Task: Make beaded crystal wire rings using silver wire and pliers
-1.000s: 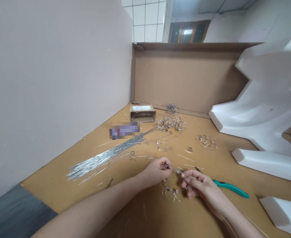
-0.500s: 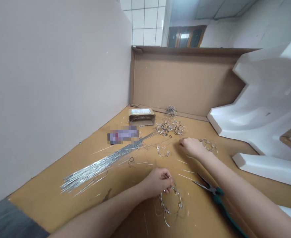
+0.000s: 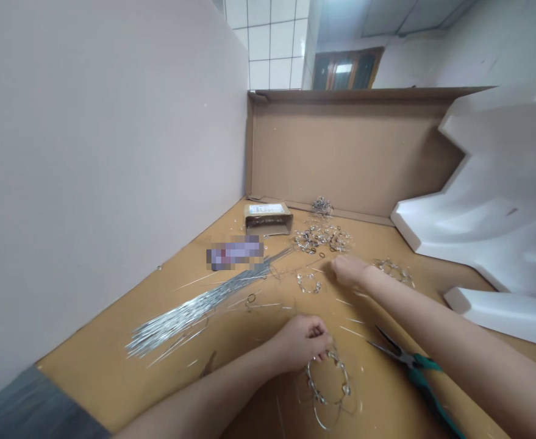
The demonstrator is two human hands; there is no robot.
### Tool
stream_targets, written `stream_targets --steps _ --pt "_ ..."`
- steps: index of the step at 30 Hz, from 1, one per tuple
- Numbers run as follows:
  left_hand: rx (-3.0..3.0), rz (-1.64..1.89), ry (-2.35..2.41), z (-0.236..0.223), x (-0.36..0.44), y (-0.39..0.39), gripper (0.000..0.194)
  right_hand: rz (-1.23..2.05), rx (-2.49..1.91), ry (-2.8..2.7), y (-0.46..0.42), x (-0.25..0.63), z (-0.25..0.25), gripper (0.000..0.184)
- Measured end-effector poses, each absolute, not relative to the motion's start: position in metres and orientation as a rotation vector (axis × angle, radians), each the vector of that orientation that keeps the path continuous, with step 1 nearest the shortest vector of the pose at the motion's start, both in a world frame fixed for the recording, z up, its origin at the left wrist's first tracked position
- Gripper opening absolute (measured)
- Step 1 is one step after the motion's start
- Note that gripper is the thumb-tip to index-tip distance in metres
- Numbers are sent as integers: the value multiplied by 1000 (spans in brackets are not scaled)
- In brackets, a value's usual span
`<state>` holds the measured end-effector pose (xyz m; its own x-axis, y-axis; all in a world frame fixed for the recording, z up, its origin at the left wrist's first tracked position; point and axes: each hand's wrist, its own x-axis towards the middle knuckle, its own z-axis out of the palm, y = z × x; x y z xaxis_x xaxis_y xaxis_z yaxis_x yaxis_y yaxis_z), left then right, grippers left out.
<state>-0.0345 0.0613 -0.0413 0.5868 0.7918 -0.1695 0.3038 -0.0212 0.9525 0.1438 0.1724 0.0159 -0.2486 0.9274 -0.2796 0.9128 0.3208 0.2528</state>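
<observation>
Wire ring (image 3: 346, 384) — nearer your left hand (image 3: 300, 342), curled shut on its top edge; right hand (image 3: 350, 269) farther off, fingers together, can't tell if holding anything.

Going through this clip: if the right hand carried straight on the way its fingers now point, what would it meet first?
Probably the near edge of the tangled pile of wire rings, just ahead of the right hand, though depth is hard to judge here and the line may pass just beside it.

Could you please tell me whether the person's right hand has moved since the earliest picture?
Yes: the right hand has moved forward, away from the wire ring held in the left hand, and now lies closer to the heap of small metal rings.
</observation>
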Motion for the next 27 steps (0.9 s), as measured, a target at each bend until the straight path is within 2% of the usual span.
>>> stream_targets --steps 4,7,10,17,20,23,25,27 --pt "2255 741 1114 -22 -42 62 19 21 1643 2194 144 143 28 31" --pt "2500 781 1114 -11 -39 71 24 23 1624 2273 119 133 43 25" --pt "2621 751 1108 -5 -29 83 19 27 1626 2384 94 121 55 13" --pt "2683 606 915 2 -20 85 20 -127 1818 2550 59 122 49 15" --pt "2581 670 835 2 -21 81 15 -373 1931 2623 50 131 39 13" --pt "2172 732 815 1 -24 79 12 -765 2023 2639 42 142 31 14" --pt "1810 720 764 -1 -25 77 16 -1005 2061 2631 36 148 26 20" --pt "1556 728 681 -2 -25 75 23 -1417 2108 2596 30 151 21 27"
